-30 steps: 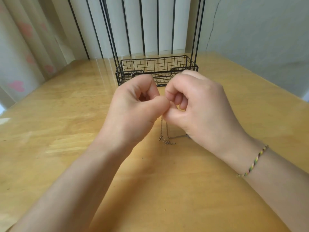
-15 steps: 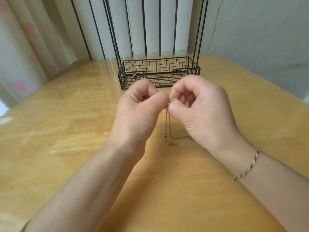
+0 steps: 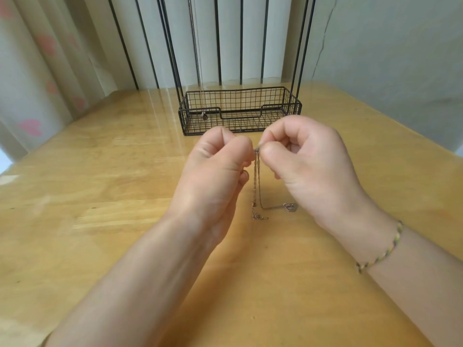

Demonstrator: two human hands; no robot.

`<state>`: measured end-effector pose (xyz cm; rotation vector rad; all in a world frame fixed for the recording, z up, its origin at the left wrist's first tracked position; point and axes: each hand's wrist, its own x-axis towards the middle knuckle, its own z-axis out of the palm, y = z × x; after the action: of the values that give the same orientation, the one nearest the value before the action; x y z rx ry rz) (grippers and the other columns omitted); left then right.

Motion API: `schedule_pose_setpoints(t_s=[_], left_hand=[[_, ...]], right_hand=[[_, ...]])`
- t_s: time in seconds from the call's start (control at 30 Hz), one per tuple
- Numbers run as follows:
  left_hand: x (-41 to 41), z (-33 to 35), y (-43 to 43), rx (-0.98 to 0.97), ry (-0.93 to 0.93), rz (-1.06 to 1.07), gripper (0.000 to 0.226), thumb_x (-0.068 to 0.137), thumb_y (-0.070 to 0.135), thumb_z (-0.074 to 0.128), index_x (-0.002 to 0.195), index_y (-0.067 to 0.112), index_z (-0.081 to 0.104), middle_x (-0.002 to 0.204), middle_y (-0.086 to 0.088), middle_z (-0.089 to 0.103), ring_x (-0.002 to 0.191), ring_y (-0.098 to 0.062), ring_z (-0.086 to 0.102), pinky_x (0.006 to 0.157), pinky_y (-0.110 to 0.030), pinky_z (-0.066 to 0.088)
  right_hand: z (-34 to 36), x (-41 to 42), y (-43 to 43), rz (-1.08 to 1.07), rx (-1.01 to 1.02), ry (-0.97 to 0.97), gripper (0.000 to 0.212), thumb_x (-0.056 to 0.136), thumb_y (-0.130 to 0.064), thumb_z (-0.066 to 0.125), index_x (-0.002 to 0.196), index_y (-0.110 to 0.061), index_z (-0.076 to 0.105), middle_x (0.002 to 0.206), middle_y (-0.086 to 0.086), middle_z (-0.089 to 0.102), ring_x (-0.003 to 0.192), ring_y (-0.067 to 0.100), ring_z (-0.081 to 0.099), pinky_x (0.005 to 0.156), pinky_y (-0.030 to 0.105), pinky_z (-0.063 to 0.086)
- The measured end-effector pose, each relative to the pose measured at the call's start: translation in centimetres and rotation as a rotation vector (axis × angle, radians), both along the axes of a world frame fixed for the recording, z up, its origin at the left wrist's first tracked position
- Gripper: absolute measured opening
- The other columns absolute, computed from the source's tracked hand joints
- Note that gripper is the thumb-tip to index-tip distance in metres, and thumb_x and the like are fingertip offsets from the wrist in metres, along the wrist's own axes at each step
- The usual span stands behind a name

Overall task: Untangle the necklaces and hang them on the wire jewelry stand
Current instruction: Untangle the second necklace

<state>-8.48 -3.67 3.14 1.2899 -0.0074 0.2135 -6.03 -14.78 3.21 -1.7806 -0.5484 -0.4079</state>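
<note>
A thin metal necklace chain (image 3: 258, 186) hangs from my fingertips down to the wooden table (image 3: 100, 196). Its clasp end and a small heart pendant (image 3: 290, 207) lie on the wood. My left hand (image 3: 218, 169) and my right hand (image 3: 308, 161) are raised side by side, both pinching the top of the chain where thumbs and forefingers meet. The black wire jewelry stand (image 3: 240, 110) is just behind my hands, its uprights running out of the top of the view. Another necklace (image 3: 204, 113) with a small dark pendant hangs on the stand's left side, reaching the basket.
The stand's base is a shallow wire basket. A striped wall and a curtain (image 3: 37, 71) with pink hearts are behind the table; a plain wall is on the right. A braided bracelet (image 3: 380, 249) circles my right wrist.
My view has tilted down a little, so the stand and hands sit lower. My hands have drawn slightly apart, baring more of the hanging chain and the pendant.
</note>
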Motion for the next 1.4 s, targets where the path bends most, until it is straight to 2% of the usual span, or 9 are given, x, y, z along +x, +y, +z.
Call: schedule_pose_setpoints(t_s=[0.13,0.33,0.47,0.67,0.9,1.03,1.23,1.33,1.4], left_hand=[[0.0,0.1,0.9,0.177,-0.026,0.063,0.024,0.060,0.007,0.056,0.048,0.022,0.041,0.054,0.006,0.039,0.060,-0.011,0.034,0.059,-0.028,0.028],[-0.1,0.4,1.4,0.332,-0.081,0.105,0.018,0.057,0.010,0.058,0.054,0.018,0.041,0.060,-0.004,0.036,0.065,-0.020,0.030,0.058,-0.032,0.026],[-0.1,0.4,1.5,0.414,-0.120,0.111,0.015,0.055,0.010,0.058,0.056,0.016,0.044,0.061,-0.007,0.039,0.062,-0.017,0.033,0.054,-0.029,0.027],[-0.3,0.5,1.5,0.491,-0.196,0.102,0.016,0.058,0.008,0.057,0.055,0.015,0.043,0.050,0.006,0.036,0.044,-0.004,0.027,0.039,-0.015,0.022],[-0.3,0.3,1.2,0.562,-0.239,0.105,0.024,0.067,-0.005,0.060,0.058,0.010,0.045,0.048,0.010,0.034,0.043,-0.002,0.027,0.039,-0.013,0.022],[-0.3,0.3,1.2,0.601,-0.268,0.114,0.021,0.065,-0.003,0.058,0.057,0.008,0.042,0.047,0.012,0.034,0.043,-0.002,0.029,0.040,-0.011,0.023],[-0.4,0.5,1.1,0.527,-0.246,0.100,0.017,0.063,0.003,0.056,0.057,0.011,0.043,0.053,0.004,0.036,0.048,-0.005,0.029,0.044,-0.015,0.025],[0.0,0.3,1.2,0.378,-0.156,0.043,0.015,0.059,0.005,0.055,0.056,0.014,0.044,0.060,-0.007,0.037,0.062,-0.019,0.032,0.061,-0.032,0.029],[-0.1,0.3,1.1,0.254,-0.074,-0.009,0.020,0.059,0.003,0.054,0.052,0.018,0.043,0.056,-0.002,0.039,0.058,-0.016,0.034,0.062,-0.034,0.030]], right_hand=[[0.6,0.0,-1.1,0.091,-0.067,0.072,0.016,0.077,-0.003,0.064,0.068,-0.016,0.064,0.060,-0.010,0.056,0.055,0.003,0.049,0.055,0.018,0.043],[1.0,-0.4,-1.3,0.092,-0.154,-0.029,0.012,0.077,-0.005,0.069,0.073,-0.016,0.067,0.068,-0.005,0.061,0.059,0.002,0.050,0.056,0.014,0.043],[0.7,-0.3,-1.0,-0.004,-0.313,-0.210,0.008,0.075,-0.008,0.070,0.073,-0.015,0.068,0.069,-0.008,0.057,0.064,0.001,0.049,0.059,0.010,0.040],[0.4,-0.1,-0.9,-0.055,-0.365,-0.278,0.004,0.070,-0.015,0.063,0.071,-0.017,0.066,0.067,-0.010,0.053,0.060,0.002,0.047,0.058,0.014,0.040],[0.6,-0.2,-0.8,-0.117,-0.487,-0.389,0.004,0.066,-0.016,0.056,0.069,-0.016,0.058,0.067,-0.009,0.045,0.062,0.013,0.047,0.055,0.036,0.045],[0.6,-0.1,-0.8,-0.112,-0.467,-0.382,0.005,0.064,-0.015,0.057,0.068,-0.017,0.056,0.067,-0.010,0.044,0.061,0.013,0.046,0.054,0.036,0.044],[0.6,-0.2,-0.8,-0.166,-0.444,-0.467,0.004,0.065,-0.011,0.059,0.069,-0.011,0.057,0.068,-0.003,0.047,0.063,0.015,0.044,0.055,0.033,0.041],[0.6,-0.2,-0.7,-0.184,-0.416,-0.477,0.004,0.065,-0.009,0.059,0.069,-0.010,0.057,0.068,-0.002,0.049,0.062,0.015,0.043,0.055,0.030,0.039],[0.5,-0.1,-0.7,-0.179,-0.390,-0.465,0.004,0.065,-0.008,0.059,0.068,-0.010,0.057,0.067,-0.002,0.049,0.061,0.013,0.042,0.055,0.025,0.038]])
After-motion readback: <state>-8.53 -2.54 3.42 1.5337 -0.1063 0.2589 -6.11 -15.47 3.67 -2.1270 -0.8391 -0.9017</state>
